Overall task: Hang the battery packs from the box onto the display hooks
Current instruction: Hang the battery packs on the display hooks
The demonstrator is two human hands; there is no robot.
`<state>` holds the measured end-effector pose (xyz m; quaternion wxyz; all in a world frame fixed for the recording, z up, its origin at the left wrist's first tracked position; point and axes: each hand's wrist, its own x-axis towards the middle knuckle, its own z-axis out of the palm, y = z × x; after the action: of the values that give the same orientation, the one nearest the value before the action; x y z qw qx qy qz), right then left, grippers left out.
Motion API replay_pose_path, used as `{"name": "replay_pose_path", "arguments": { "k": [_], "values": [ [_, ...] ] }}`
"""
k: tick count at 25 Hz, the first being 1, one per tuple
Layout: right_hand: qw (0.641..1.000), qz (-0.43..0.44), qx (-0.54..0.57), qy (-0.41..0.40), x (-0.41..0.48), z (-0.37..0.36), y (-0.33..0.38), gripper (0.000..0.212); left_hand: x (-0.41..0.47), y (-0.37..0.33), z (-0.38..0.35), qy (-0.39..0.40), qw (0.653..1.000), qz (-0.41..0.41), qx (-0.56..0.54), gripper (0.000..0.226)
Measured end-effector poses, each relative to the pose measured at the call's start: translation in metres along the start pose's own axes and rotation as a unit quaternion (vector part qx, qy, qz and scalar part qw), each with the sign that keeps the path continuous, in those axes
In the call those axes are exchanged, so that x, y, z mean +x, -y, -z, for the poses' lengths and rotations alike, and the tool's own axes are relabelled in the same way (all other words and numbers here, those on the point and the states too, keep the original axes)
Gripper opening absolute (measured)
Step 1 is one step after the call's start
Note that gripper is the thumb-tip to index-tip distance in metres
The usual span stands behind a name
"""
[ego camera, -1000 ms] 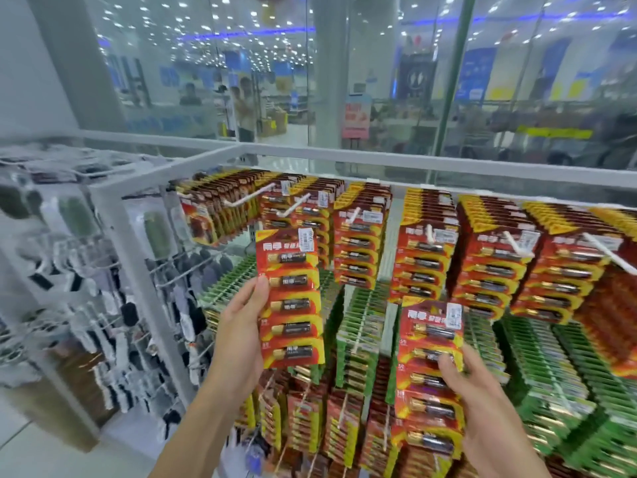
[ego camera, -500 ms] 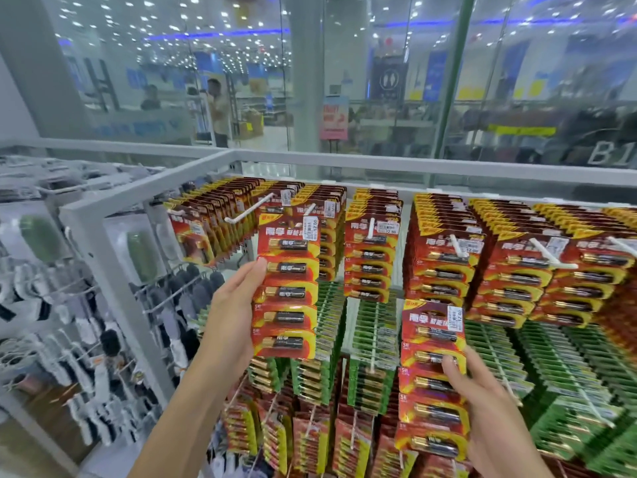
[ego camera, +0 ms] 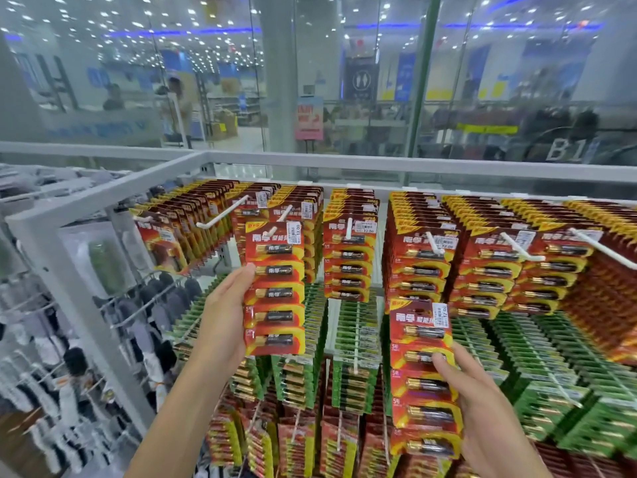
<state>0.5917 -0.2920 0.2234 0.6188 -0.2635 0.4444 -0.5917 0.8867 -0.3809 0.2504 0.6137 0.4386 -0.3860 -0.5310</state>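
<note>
My left hand (ego camera: 224, 319) grips a red battery pack (ego camera: 274, 288) by its left edge and holds it upright against the top row. The pack's top hole sits on the tip of a white display hook (ego camera: 270, 232). My right hand (ego camera: 482, 405) holds a second red battery pack (ego camera: 422, 377), or a small stack of them, lower down in front of the rack. The top row of hooks carries several rows of red packs (ego camera: 348, 257). The box is not in view.
Green battery packs (ego camera: 358, 336) hang on the middle row and more red-and-yellow packs (ego camera: 296, 439) below. A white metal rack frame (ego camera: 103, 198) borders the display. Socks and small goods (ego camera: 69, 374) hang on the left side. A glass wall stands behind.
My left hand has raised its pack up and rightward until the hole reaches the hook tip. My right hand with its pack has stayed low, roughly in place.
</note>
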Motion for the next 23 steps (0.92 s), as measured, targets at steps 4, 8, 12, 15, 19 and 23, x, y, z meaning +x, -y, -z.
{"name": "replay_pose_path", "arguments": {
  "k": [4,8,12,15,19,23],
  "values": [
    [0.999,0.018,-0.027,-0.004,-0.007,-0.002,0.009,0.053,0.031,-0.002,-0.022,-0.039,0.999,-0.001,0.037,0.030],
    [0.996,0.070,-0.060,0.016,-0.009,-0.002,0.025,0.076,0.064,0.000,-0.036,-0.064,0.997,-0.017,0.044,0.025],
    [0.987,0.139,-0.069,0.041,-0.008,-0.011,0.045,0.088,0.074,0.010,-0.041,-0.076,0.996,-0.024,0.049,0.022],
    [0.984,0.153,-0.084,0.047,-0.003,-0.011,0.052,0.040,0.075,0.015,-0.040,-0.085,0.994,-0.034,0.053,0.021],
    [0.982,0.144,-0.116,0.031,0.000,-0.015,0.053,0.026,0.076,0.017,-0.037,-0.085,0.992,-0.057,0.072,0.022],
    [0.985,0.135,-0.107,0.030,-0.003,-0.029,0.057,0.023,0.080,0.020,-0.029,-0.083,0.989,-0.072,0.100,0.022]
  ]
}}
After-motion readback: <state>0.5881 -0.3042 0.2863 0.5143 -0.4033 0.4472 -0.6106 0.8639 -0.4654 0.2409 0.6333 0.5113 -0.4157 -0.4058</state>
